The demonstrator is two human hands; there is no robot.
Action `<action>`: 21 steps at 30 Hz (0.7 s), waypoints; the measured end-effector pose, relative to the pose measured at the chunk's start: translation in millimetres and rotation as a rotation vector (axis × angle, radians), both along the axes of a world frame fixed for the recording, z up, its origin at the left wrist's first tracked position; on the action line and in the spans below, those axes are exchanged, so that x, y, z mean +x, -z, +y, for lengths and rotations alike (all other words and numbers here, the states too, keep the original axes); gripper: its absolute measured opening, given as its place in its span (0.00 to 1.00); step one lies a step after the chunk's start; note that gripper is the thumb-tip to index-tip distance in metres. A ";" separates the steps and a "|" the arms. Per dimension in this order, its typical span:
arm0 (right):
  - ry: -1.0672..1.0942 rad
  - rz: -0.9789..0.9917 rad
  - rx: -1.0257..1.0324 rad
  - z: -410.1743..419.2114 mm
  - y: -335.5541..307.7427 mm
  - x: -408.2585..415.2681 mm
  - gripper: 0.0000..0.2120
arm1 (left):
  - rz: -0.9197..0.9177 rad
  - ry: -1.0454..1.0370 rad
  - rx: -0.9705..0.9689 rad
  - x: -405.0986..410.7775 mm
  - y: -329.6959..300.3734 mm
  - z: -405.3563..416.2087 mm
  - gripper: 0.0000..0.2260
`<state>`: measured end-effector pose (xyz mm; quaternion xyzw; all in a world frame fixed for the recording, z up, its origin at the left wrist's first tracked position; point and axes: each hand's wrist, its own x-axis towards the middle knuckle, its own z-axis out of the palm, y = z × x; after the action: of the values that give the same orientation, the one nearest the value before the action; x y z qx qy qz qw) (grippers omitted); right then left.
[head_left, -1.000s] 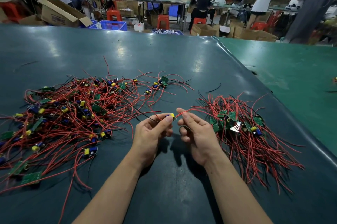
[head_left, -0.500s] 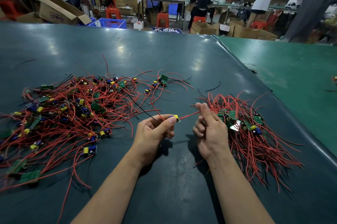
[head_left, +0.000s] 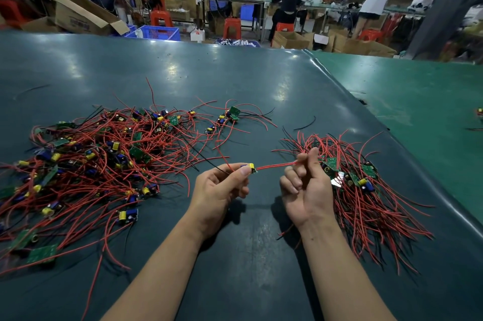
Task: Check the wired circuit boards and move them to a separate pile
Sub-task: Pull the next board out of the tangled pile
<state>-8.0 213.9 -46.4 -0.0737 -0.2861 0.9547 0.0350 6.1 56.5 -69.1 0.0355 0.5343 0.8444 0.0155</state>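
Left hand (head_left: 222, 187): fingers curled, thumb and forefinger pinching a small board (head_left: 250, 167) held above the table (head_left: 235, 80), between the two piles; only its yellow part and a blue edge show, the rest hidden behind the thumb.
Right hand (head_left: 307, 187): fingers curled, pinching the board's red wire (head_left: 275, 165), which runs taut from board to fingers; the wire's far end is lost inside the fist.
Left pile (head_left: 91, 163): loose tangle of boards with red and black leads, spread wide on the dark table; its left side is cut off by the picture edge; many boards are buried under wire and hard to count.
Right pile (head_left: 366, 190): tighter bundle, just beside the right hand, part of it hidden behind that hand; green boards cluster near its middle.
Stray black wire (head_left: 305, 124): lies alone between the piles, farther back.
Green table (head_left: 418, 101): adjoins on the right; small items at its right edge are cut off, unidentifiable.
Background: people at benches, red stools, cartons, blue crate (head_left: 156, 33); blurred, details unreadable.
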 end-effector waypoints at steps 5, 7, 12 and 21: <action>-0.017 -0.020 0.011 -0.8 0.3 -0.1 0.28 | 0.016 0.030 -0.015 1.1 0.6 0.3 0.07; 0.026 -0.029 0.031 0.6 -0.1 -0.4 0.25 | 0.020 0.017 -0.013 1.3 0.5 0.5 0.08; 0.105 -0.016 0.084 1.0 0.2 -1.4 0.19 | -0.026 -0.049 0.070 -0.3 -2.2 1.3 0.04; 0.079 -0.021 0.044 -0.4 0.0 -0.5 0.29 | -0.036 -0.056 0.078 1.1 -4.6 0.7 0.06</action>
<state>-8.5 213.6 -46.4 -0.0943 -0.3044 0.9452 0.0714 7.2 57.2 -64.5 0.0061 0.5016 0.8651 0.0001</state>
